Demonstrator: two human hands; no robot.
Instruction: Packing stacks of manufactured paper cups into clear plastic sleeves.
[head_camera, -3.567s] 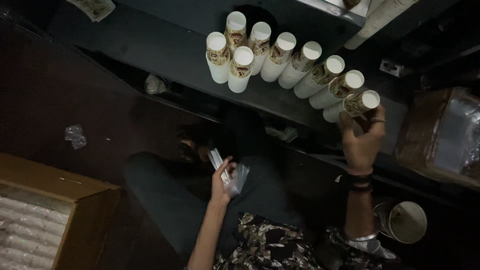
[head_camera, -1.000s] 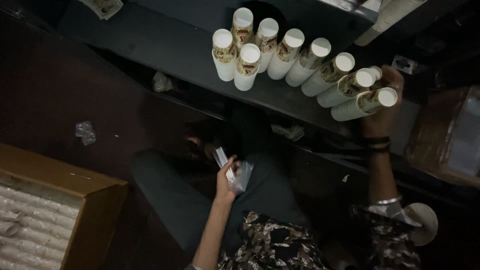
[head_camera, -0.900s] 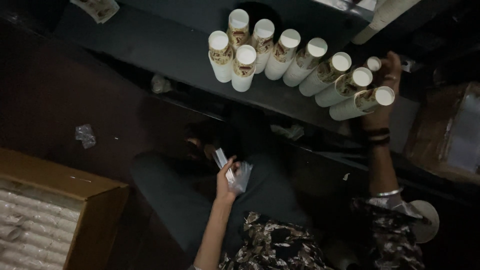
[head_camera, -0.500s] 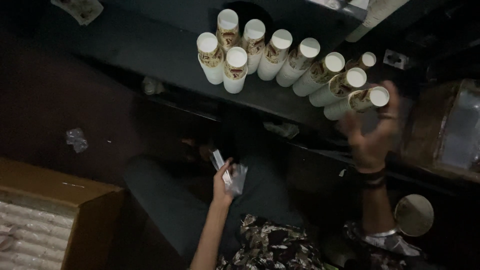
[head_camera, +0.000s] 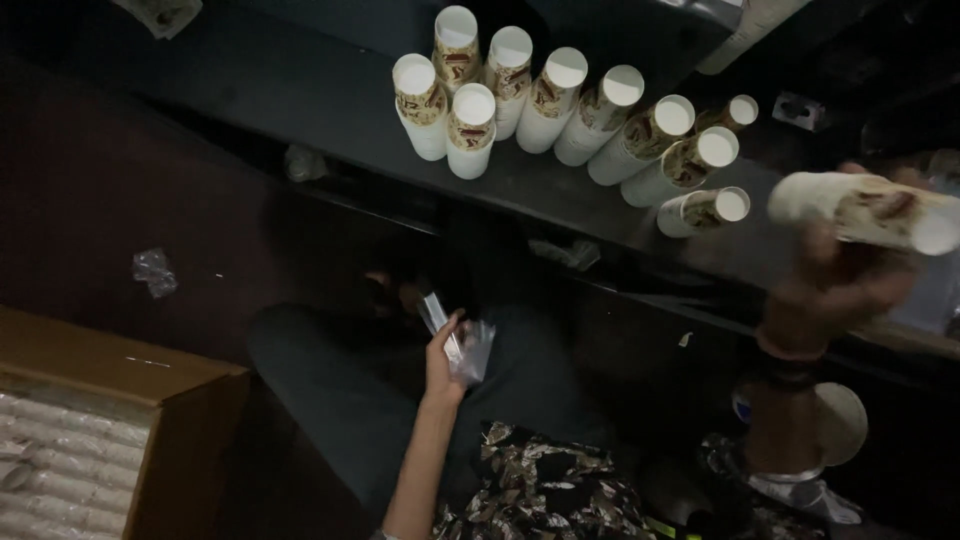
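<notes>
Paper-cup stacks on a dark worktop, one stack lifted

Cardboard box (head_camera: 150, 400) sits at the lower left, open at the top and packed with rows of white sleeved stacks (head_camera: 60, 465); how many rows it holds cannot be counted. Above it, on the dark floor, lies one crumpled clear wrapper (head_camera: 153, 270).

Near the middle, the left hand (head_camera: 447, 352) is raised over the person's lap, its fingers pinched around a clear plastic wrapper (head_camera: 462, 340) that hangs crumpled from the grip.

Along the worktop (head_camera: 300, 100), nine stacks of white paper cups (head_camera: 560, 95) with brown printed bands stand close together, open mouths up. Two stand at the left of the group, nearest the front edge, with two more just behind them; the remaining five run in a line slanting to the right. The stacks touch or nearly touch their neighbours. Each is a nest of cups one inside another; nothing else shows inside them.

At the right, the right hand (head_camera: 845, 285) is clenched around a tenth cup stack (head_camera: 865, 210), lifted clear of the worktop and lying almost horizontal, its mouth toward the right edge of view. It is blurred. Dark bands circle that wrist. Below it, a round pale lid-like disc (head_camera: 838, 422) lies in shadow.
</notes>
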